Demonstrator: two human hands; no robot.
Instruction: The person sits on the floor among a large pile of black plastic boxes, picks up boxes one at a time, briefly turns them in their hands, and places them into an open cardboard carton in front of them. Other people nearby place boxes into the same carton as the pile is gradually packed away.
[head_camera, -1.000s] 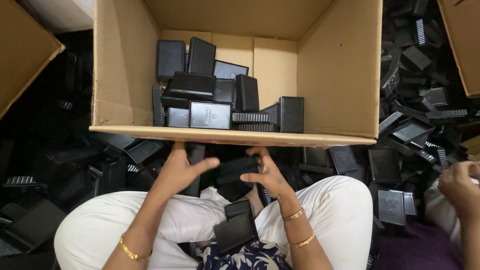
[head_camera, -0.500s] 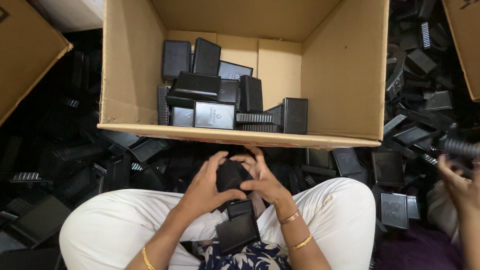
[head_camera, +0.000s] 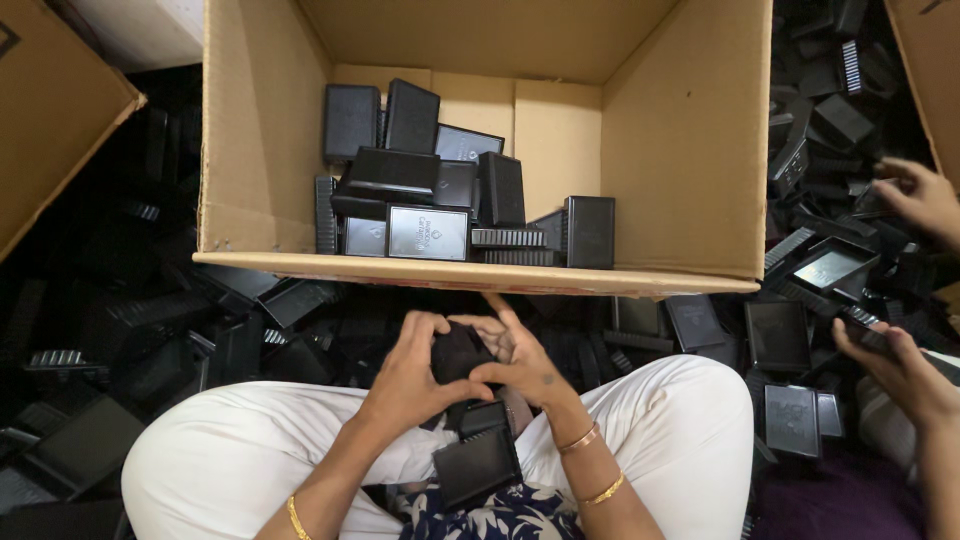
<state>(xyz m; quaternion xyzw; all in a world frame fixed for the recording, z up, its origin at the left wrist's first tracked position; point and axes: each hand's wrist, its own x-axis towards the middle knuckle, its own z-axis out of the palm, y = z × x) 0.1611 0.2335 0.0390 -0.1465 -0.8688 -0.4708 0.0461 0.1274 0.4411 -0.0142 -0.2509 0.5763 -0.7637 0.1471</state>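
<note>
Left hand (head_camera: 412, 375) and right hand (head_camera: 517, 357) are both curling closed around one small black plastic case (head_camera: 457, 353), holding it over the lap, just in front of the open brown cardboard box (head_camera: 680, 180). Two more flat black cases (head_camera: 478, 455) are lying on the lap below.

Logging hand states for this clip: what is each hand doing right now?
Left hand: closed around a small black plastic part.
Right hand: fingers gripping the same part.
</note>
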